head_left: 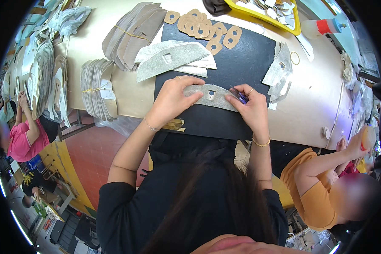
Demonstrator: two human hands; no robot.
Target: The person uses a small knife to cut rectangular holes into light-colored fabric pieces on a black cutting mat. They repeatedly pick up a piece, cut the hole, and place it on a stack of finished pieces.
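A grey glittery fabric piece (210, 95) with a small square cut-out lies on a black mat (241, 63). My left hand (172, 98) presses flat on its left end. My right hand (252, 108) rests on its right end and pinches a small purple tool (240, 96) against the fabric. A stack of similar grey pieces (173, 57) lies just beyond my hands on the mat. Several tan oval cut-outs (203, 29) with holes sit at the mat's far edge.
Bundles of grey and tan cut pieces (95, 86) tied with bands lie on the beige table at left. Grey scraps (279, 72) lie right of the mat. A yellow tray (275, 12) stands far right. Other people sit at lower right and far left.
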